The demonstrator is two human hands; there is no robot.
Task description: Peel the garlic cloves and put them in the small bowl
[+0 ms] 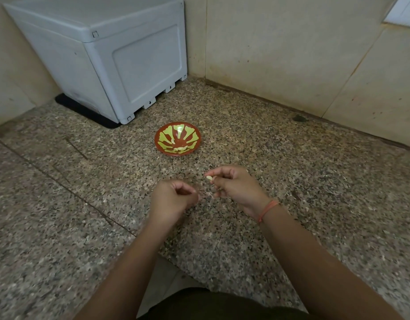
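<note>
One garlic clove [209, 178], end-pinched by right hand [236, 186], may slip short of small bowl [177, 140] at twelve o'clock; left hand [174, 197] curled, contents unclear.

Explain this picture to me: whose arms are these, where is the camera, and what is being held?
No machine here: these are a person's two bare arms, filmed by a camera worn on their head, looking down. The right hand pinches a pale garlic clove. The left hand is curled beside it; whether it holds a scrap of peel is unclear. Beyond them, on the speckled stone counter, sits a small red and green bowl with a few pale pieces inside, probably peeled cloves. A grey plastic box stands in the corner.
</note>
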